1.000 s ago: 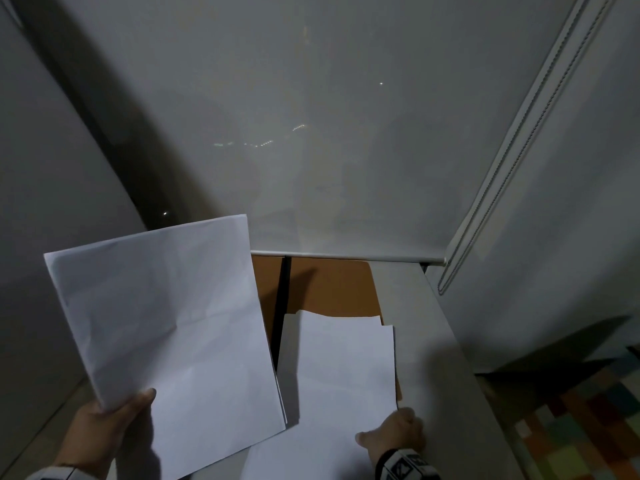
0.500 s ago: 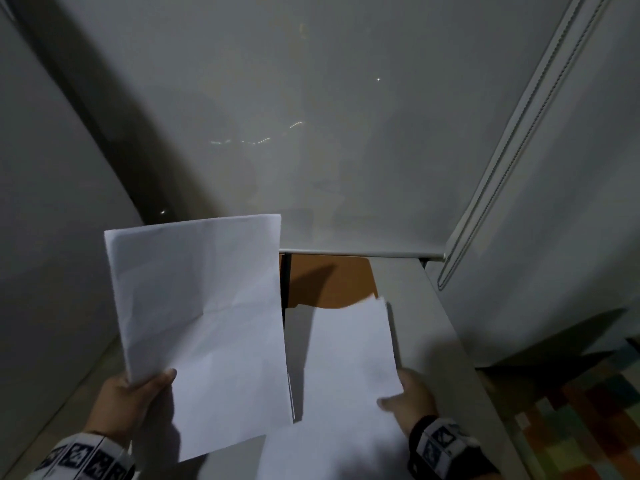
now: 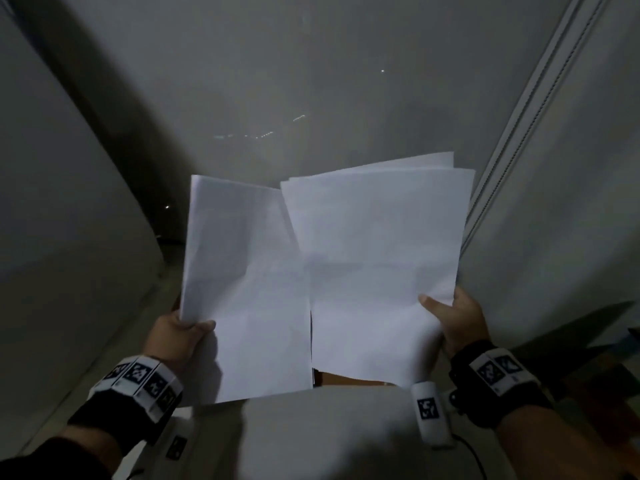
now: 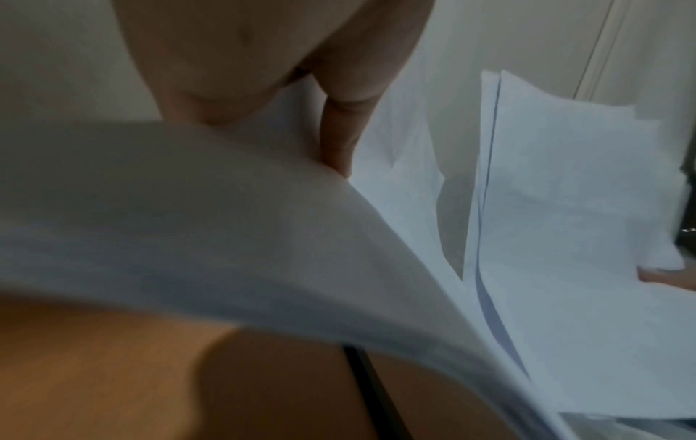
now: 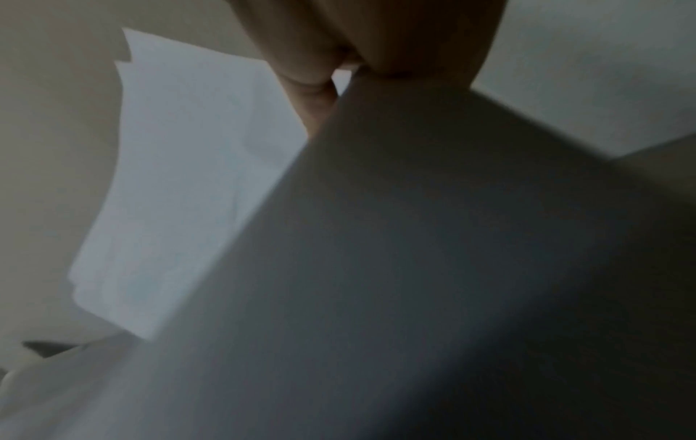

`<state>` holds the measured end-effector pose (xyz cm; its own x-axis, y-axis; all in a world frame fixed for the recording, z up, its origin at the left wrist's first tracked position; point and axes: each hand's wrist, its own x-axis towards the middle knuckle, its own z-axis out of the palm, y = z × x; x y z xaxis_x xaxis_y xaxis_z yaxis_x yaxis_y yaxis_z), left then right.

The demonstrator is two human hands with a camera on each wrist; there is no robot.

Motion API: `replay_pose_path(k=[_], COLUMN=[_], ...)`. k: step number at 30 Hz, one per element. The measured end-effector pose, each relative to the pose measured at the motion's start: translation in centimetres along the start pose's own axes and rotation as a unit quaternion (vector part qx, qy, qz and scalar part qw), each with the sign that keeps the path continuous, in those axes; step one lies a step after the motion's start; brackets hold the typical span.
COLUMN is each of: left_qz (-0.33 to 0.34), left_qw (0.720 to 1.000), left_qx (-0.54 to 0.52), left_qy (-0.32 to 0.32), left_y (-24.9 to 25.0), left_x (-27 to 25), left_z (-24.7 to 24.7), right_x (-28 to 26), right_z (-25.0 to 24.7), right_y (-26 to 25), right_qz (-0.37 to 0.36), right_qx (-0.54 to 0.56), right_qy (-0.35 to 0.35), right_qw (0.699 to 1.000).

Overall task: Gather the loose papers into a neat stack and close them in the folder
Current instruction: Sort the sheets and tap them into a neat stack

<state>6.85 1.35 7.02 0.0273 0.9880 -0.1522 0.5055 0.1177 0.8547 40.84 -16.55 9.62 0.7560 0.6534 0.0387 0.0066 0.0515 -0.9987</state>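
Observation:
Two bunches of white paper are held up side by side in the air. My left hand [image 3: 183,332] pinches the left papers [image 3: 242,282] at their lower left edge, thumb on the front. My right hand [image 3: 450,317] pinches the right papers [image 3: 377,258] at their right edge; several sheets fan out at the top. Their inner edges meet or slightly overlap. The brown folder [image 3: 349,377] lies open on the table, only a strip showing under the papers. In the left wrist view the folder [image 4: 113,372] with its dark spine sits beneath the left papers [image 4: 188,223]. The right wrist view shows the right papers [image 5: 414,253].
A grey table [image 3: 329,431] runs along a closed window blind [image 3: 311,81] ahead. A blind cord [image 3: 530,123] hangs at the right. A grey wall [image 3: 52,202] stands at the left. A patterned floor shows at the far right.
My right hand has picked its papers up off the folder and raised them. My left hand has brought its papers rightward and more upright, so both bunches now stand edge to edge.

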Motion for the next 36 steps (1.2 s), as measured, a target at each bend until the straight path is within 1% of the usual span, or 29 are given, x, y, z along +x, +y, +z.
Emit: replay_pose_path(k=[3,5,7,9,11,13,14,17,19,22,24,27,28,30,32,33,34,36], left_qz=[0.03,0.027,0.02,0.018,0.011,-0.002,-0.008,-0.046,-0.061,-0.081,-0.076,-0.068,-0.073,-0.075,-0.055,-0.028,0.012,0.071], left_qw=[0.999,0.999,1.0,0.999,0.995,0.984,0.977,0.963,0.96,0.956,0.952,0.952,0.945,0.913,0.891,0.891,0.902,0.927], left_qx=[0.02,0.031,0.012,-0.02,-0.068,-0.131,-0.159,-0.186,-0.185,-0.194,-0.204,-0.227,-0.246,-0.31,-0.341,-0.324,-0.286,-0.224], left_qy=[0.008,0.004,-0.01,-0.038,-0.076,-0.122,-0.143,-0.187,-0.202,-0.207,-0.214,-0.194,-0.203,-0.254,-0.294,-0.316,-0.324,-0.292], left_y=[1.2,1.5,2.1,3.0,4.0,5.1,5.6,6.1,6.0,5.8,6.2,6.2,6.3,6.1,6.1,6.1,6.1,5.7], left_x=[0.0,0.4,0.3,-0.3,-1.2,-2.3,-2.7,-2.8,-2.5,-2.4,-2.8,-2.8,-2.9,-2.9,-3.0,-3.0,-3.1,-3.1], left_z=[0.4,0.5,0.8,1.4,2.4,3.4,3.8,4.1,3.9,3.8,3.7,3.9,3.8,3.7,3.5,3.4,3.4,3.5], right_x=[0.9,1.4,1.5,1.2,0.5,-0.6,-1.1,-2.0,-2.2,-2.4,-2.6,-3.1,-3.2,-3.4,-3.6,-3.7,-3.9,-4.3], right_z=[-0.3,-0.7,-0.7,0.2,1.8,3.6,4.3,5.2,5.2,5.1,5.2,5.6,5.7,5.7,5.6,5.5,5.5,5.5], right_y=[-1.1,-2.1,-2.8,-3.1,-2.4,-1.4,-0.9,0.1,-0.1,-0.5,-0.6,-0.8,-0.7,-0.5,-0.2,-0.2,-0.2,-0.3], right_qz=[-0.022,-0.026,-0.01,0.022,0.048,0.073,0.08,0.094,0.094,0.081,0.073,0.061,0.053,0.034,0.015,0.011,0.009,0.005], right_qx=[0.03,0.069,0.121,0.142,0.114,0.05,0.036,0.033,0.037,0.036,0.038,0.03,0.028,0.012,-0.005,-0.008,-0.009,-0.014], right_qy=[-0.003,-0.015,-0.052,-0.078,-0.091,-0.082,-0.076,-0.066,-0.093,-0.13,-0.142,-0.155,-0.151,-0.131,-0.113,-0.107,-0.105,-0.111], right_qw=[0.999,0.997,0.991,0.987,0.988,0.993,0.993,0.993,0.991,0.988,0.986,0.986,0.987,0.991,0.994,0.994,0.994,0.994])
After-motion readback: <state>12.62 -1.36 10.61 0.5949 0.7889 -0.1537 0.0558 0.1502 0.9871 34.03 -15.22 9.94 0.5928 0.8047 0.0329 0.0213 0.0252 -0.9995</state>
